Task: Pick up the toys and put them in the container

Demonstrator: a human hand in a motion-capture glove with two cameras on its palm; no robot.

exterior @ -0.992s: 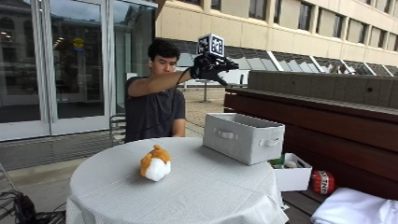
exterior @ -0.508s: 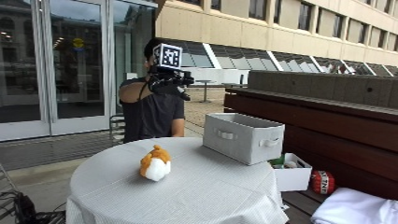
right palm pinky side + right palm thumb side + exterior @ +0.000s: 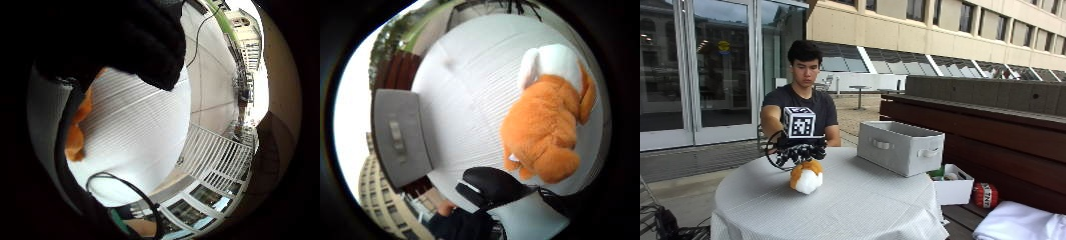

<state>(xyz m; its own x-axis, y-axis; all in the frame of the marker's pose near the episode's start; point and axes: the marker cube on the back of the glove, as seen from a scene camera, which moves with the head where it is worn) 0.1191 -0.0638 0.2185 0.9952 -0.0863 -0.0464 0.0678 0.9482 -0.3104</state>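
Orange-and-white plush toy [image 3: 806, 177] sits on the round table with the pale ribbed cloth [image 3: 859, 210], near the table's front-left part as the outside view shows it. We see the black-gloved right hand [image 3: 800, 152] directly above the toy, right at its orange top; whether the glove touches the fur we cannot tell from that view. The thumb-side palm view puts the toy [image 3: 547, 127] close under the palm, lying on the cloth, with one black gloved finger [image 3: 492, 187] just beside its orange end and apart from it. In the little-finger-side view another gloved finger [image 3: 145, 45] hangs over the cloth, with only a sliver of orange fur [image 3: 77, 130] showing beside the hand. We read the fingers as loosely spread, gripping nothing. The grey rectangular fabric container with handles [image 3: 899, 146] stands on the table's far right side, well apart from the toy. The person sits behind the table, arm reaching down toward the toy.
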